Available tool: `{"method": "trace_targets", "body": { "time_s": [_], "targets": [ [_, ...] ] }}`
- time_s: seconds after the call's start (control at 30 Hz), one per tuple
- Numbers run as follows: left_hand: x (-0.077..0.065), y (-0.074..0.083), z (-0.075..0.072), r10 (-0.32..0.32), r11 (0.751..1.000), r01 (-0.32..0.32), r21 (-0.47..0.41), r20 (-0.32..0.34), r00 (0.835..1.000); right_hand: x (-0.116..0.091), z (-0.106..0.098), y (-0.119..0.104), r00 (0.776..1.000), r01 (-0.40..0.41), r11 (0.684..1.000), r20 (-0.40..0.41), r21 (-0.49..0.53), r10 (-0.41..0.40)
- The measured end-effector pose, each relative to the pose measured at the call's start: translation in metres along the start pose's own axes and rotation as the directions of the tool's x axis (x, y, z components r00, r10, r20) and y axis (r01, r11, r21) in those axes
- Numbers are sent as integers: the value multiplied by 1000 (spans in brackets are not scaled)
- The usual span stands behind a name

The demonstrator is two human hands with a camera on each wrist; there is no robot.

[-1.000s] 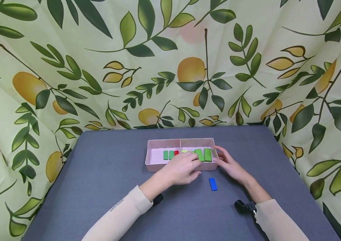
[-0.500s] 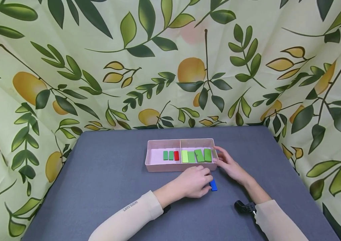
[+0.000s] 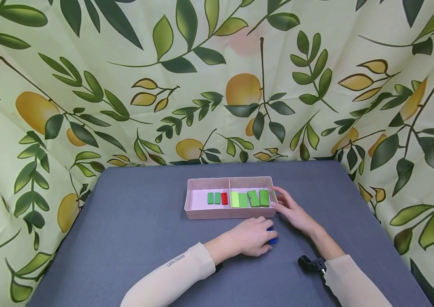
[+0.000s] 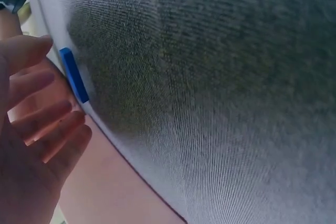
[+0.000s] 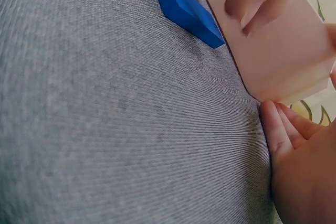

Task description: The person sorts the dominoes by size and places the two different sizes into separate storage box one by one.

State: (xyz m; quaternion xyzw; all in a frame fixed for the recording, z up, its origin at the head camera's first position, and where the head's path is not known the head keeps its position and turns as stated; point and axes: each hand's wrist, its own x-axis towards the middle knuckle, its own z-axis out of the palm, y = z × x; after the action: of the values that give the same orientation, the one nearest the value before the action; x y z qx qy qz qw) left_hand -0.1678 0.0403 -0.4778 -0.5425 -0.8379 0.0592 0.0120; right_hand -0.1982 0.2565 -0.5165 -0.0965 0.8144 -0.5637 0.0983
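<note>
A blue block [image 5: 191, 17] lies on the dark cloth in front of a pink two-compartment box [image 3: 205, 214]. My left hand [image 3: 249, 236] reaches over this block in the head view, hiding most of it. Both wrist views show a gap between the block and the left fingers [image 4: 68, 145], which are spread and loosely bent. My right hand [image 3: 295, 213] holds the right end of the box, with the thumb and fingers about its corner. The left compartment has two small green blocks [image 3: 214, 198] and a red block [image 3: 224, 198]. Several larger green blocks [image 3: 254, 198] stand in a row in the right compartment.
The dark grey cloth [image 3: 136, 213] covers the table, with a leaf-patterned curtain [image 3: 201, 85] behind it. A thin divider [image 3: 230, 192] parts the box. A black strap [image 3: 311, 263] sits on the right wrist.
My left hand has moved from over the box down and right to the blue block on the cloth, uncovering the red and light green blocks. The right hand and box stay put.
</note>
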Motion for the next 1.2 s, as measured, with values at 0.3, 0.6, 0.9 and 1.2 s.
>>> {"method": "trace_targets", "body": {
  "time_s": [0.3,0.6,0.9,1.2],
  "targets": [
    [2,3,7,-30,999,31,-19,44,999,0,1,-2,1000,-14,1000,2,-6,14],
    [2,4,12,-1,1000,1,13,-1,1000,2,2,2,1000,14,1000,13,21,-14],
    [-8,-5,12,0,999,0,-37,19,1000,2,0,4,1000,22,1000,1,7,-22],
    [-29,-14,4,6,998,-5,-68,15,1000,3,0,3,1000,14,1000,-2,-9,-14]
  ]
}}
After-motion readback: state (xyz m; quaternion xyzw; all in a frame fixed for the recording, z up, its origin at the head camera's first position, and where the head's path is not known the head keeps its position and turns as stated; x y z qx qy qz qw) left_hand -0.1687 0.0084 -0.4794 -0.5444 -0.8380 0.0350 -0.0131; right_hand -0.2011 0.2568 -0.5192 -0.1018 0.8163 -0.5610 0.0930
